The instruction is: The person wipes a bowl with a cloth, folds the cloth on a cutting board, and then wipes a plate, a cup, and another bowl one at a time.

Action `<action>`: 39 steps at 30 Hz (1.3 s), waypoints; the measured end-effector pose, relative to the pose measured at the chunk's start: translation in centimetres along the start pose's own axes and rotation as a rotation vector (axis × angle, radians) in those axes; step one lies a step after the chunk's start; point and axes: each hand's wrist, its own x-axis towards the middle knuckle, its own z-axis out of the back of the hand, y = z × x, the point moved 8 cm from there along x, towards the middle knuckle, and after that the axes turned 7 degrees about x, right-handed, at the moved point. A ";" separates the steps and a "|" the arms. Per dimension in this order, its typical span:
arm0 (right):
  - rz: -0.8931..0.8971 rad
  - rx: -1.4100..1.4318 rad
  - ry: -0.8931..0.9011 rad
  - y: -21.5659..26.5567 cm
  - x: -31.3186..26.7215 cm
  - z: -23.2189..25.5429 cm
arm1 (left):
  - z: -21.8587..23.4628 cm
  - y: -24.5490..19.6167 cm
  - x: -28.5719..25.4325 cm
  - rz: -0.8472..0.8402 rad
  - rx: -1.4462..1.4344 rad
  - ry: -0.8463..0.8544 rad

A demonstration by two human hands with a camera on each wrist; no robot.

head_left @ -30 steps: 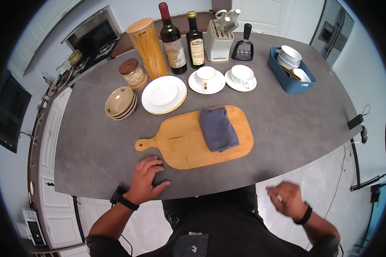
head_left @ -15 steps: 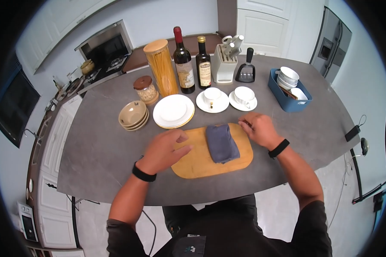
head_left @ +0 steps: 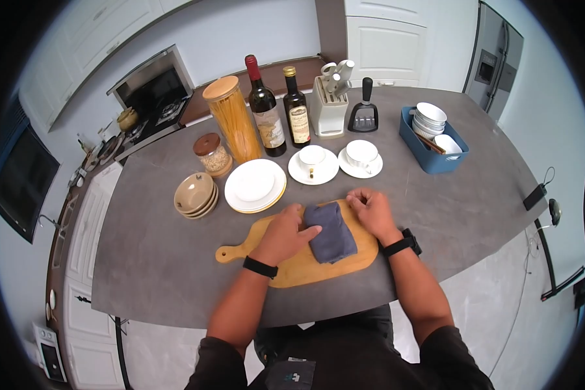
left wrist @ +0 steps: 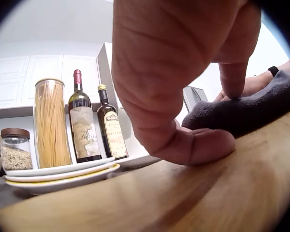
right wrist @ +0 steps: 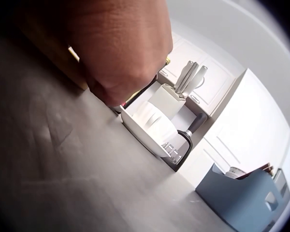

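Observation:
A folded dark grey-blue cloth [head_left: 331, 234] lies on the right part of a wooden cutting board [head_left: 292, 276]. My left hand [head_left: 285, 234] is over the board at the cloth's left side. In the left wrist view, one digit of the left hand [left wrist: 183, 92] rests on the wood close by the cloth [left wrist: 241, 113], and another finger reaches over to it. On the other side, my right hand [head_left: 374, 213] is at the board's far right corner with its fingers loosely bent. The right wrist view shows the back of the right hand [right wrist: 123, 53], which hides its fingertips.
Beyond the board stand stacked white plates [head_left: 253, 185], brown bowls [head_left: 195, 193] and two white cups on saucers [head_left: 312, 172]. Behind them are a pasta jar [head_left: 234, 127], two bottles [head_left: 266, 120], a knife block [head_left: 328, 107] and a black-handled tool [head_left: 365, 110]. A blue bin [head_left: 435, 156] holds bowls.
Both hands have come in over the board from the table's front edge, the right from off the table. The left now meets the cloth's left side. The cloth has stayed on the board.

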 end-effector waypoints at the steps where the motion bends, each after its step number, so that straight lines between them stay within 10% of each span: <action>1: -0.084 0.073 -0.023 -1.0 0.0 -0.2 | -0.4 0.0 0.3 -0.013 0.032 -0.063; 19: 0.011 0.031 -0.423 -7.0 4.1 3.6 | 1.8 -0.7 -1.1 0.034 0.062 -0.001; 39: 0.016 0.050 -0.355 -4.6 4.4 3.9 | 1.6 -0.1 -1.0 0.035 0.084 0.002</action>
